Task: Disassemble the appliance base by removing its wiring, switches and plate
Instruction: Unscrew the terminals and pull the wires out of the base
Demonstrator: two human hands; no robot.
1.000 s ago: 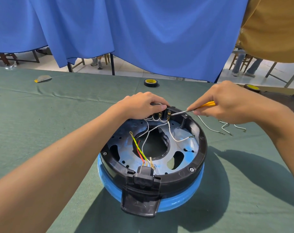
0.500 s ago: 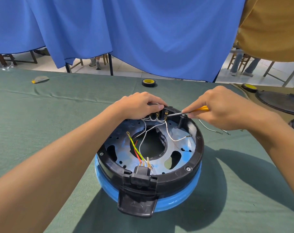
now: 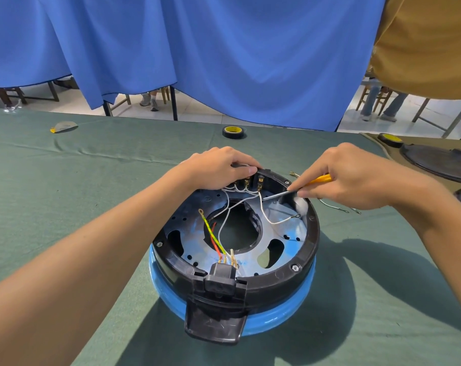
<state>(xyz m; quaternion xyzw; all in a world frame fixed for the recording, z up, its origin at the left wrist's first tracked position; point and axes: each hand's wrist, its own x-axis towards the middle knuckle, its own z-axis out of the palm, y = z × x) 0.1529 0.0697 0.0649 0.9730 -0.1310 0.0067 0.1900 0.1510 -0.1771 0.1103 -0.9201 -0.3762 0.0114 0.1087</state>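
Observation:
A round appliance base with a black rim and blue body lies upside down on the green cloth. Its metal plate carries white wires, a yellow-green wire and a red one. These run to a black power socket at the near rim. My left hand grips the far rim over the switch terminals. My right hand pinches a yellow-handled screwdriver. Its shaft points left, with the tip among the white wires just below the terminals.
Loose white wires lie on the cloth to the right of the base. A tape roll sits further back, a second roll and a dark round lid at far right. A person in a brown shirt stands at upper right.
The screwdriver shaft has dropped lower, from the terminal block down to the white wires beneath it. My left hand stays on the far rim.

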